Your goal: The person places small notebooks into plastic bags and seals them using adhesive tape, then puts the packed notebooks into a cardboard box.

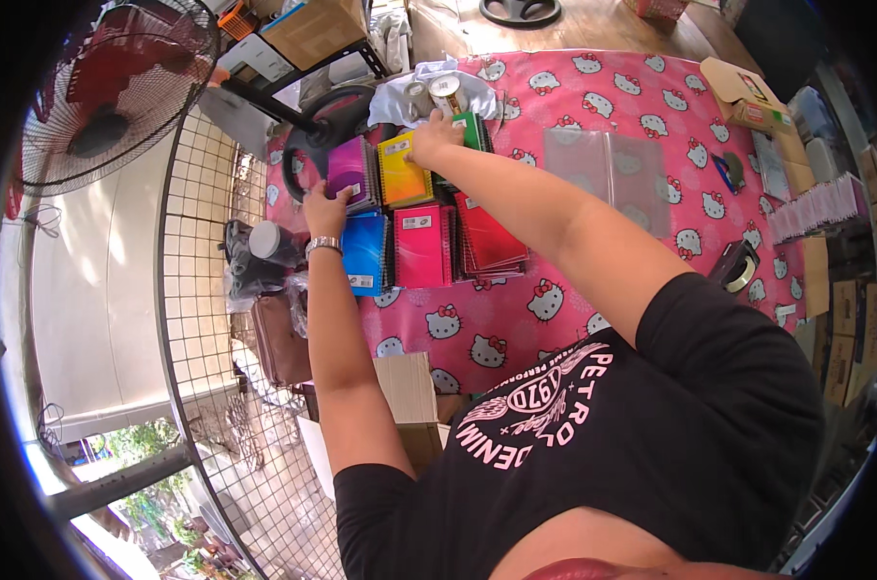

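Note:
Spiral notebooks in small stacks lie in two rows on the pink table cover. My left hand (326, 210), a metal watch on its wrist, has thumb and finger around the near left corner of the purple notebook (350, 166). My right hand (437, 141) reaches across and grips the right edge of the yellow notebook (397, 181). Partly behind that hand is the green notebook (474, 133). In the nearer row are the blue notebook (364, 246), the pink notebook (419, 256) and the red notebook (492, 235), the last partly under my right forearm.
A standing fan (110, 126) and wire mesh (202, 290) are at the left. Behind the notebooks, cans (445, 92) stand on white plastic. Clear plastic sleeves (608, 179), a tape dispenser (736, 266) and an opened carton (745, 95) lie to the right. A brown bag (280, 338) is beside my left forearm.

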The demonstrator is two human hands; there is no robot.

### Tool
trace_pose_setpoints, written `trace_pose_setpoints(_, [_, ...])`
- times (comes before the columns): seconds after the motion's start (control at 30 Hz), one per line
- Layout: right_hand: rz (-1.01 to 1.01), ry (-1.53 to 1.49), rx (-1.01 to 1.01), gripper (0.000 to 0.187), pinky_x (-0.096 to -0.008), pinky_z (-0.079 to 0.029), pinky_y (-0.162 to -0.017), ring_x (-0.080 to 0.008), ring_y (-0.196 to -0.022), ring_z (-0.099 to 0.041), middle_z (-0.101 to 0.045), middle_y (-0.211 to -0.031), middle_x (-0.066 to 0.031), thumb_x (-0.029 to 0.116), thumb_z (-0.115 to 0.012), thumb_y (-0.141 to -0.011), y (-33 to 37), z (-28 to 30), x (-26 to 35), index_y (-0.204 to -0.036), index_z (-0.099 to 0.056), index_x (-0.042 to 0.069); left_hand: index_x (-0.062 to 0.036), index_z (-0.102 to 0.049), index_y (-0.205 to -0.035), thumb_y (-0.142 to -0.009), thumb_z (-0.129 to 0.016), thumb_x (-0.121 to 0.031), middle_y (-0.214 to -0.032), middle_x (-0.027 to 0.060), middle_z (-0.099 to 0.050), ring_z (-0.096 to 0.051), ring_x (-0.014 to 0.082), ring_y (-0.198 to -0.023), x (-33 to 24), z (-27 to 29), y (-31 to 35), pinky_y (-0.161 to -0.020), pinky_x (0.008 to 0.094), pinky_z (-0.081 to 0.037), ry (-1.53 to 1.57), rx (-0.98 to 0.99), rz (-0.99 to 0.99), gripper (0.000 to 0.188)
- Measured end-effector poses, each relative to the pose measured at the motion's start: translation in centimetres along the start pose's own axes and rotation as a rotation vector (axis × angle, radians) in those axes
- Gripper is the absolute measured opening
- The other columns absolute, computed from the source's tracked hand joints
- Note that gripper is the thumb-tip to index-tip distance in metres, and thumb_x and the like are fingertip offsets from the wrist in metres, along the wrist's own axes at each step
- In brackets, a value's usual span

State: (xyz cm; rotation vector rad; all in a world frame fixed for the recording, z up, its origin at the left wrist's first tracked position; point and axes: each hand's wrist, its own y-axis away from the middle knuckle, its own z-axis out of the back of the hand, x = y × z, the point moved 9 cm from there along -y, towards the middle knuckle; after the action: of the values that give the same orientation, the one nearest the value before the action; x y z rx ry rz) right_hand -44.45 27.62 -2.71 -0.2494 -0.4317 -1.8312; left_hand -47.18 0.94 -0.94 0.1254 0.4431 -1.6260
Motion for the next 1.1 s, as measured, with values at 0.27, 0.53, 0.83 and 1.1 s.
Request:
trace_pose_setpoints(0.27, [0.096, -0.639, -0.203, 0.035, -0.0442, -0.048, -0.093, -0.0401, -0.100, -0.060, -0.055, -0.119, -0.0250, 0.019, -0.068, -0.081, 0.9, 3.6, -1.2, -0.107, -0.056, 0.001, -0.0069, -0.059, -0.123, -0.078, -0.067, -0.047, -0.127, 0.0160, -0.055, -0.056, 0.0364, -0.111, -8.3, 1.2, 0.8, -0.091, 0.0446, -0.048, -0.296, 0.122, -0.070, 0.060])
trace_pose_setpoints(0.53, [-0.430, -0.478, -0.012, 0.073, -0.0428, -0.044, -0.100, -0.0299, -0.125, -0.046, -0.048, -0.133, -0.0163, 0.045, -0.080, -0.071, 2.6, 1.2, -11.8, -0.125, -0.054, 0.005, -0.0052, -0.068, -0.112, -0.086, -0.059, -0.016, -0.110, 0.0169, -0.067, -0.063, 0.0327, -0.103, -15.0, 8.8, 3.2, -0.091, 0.0412, -0.048, -0.025, -0.282, -0.362, 0.030])
trace_pose_setpoints(0.83, [0.020, -0.798, -0.203, 0.060, -0.0434, -0.048, -0.093, -0.0321, -0.108, -0.060, -0.058, -0.118, -0.0203, 0.020, -0.074, -0.072, 1.3, 7.4, -8.5, -0.122, -0.047, -0.001, 0.0044, -0.056, -0.117, -0.085, -0.033, 0.013, -0.116, 0.0183, -0.057, -0.063, 0.0281, -0.103, -10.7, 0.9, 21.6, -0.093, 0.0408, -0.055, 1.678, 0.286, 0.421, 0.040])
trace_pose_setpoints(1.1, [0.662, -0.586, 0.363, 0.087, -0.0412, -0.038, -0.105, -0.0359, -0.123, -0.049, -0.052, -0.129, -0.0247, 0.031, -0.081, -0.072, 22.4, 3.6, 0.4, -0.140, -0.035, 0.000, -0.0055, -0.039, -0.138, -0.099, -0.041, -0.021, -0.129, 0.0127, -0.053, -0.052, 0.0292, -0.121, -12.0, 2.7, 28.1, -0.093, 0.0450, -0.050, 2.089, 0.167, 0.356, 0.042])
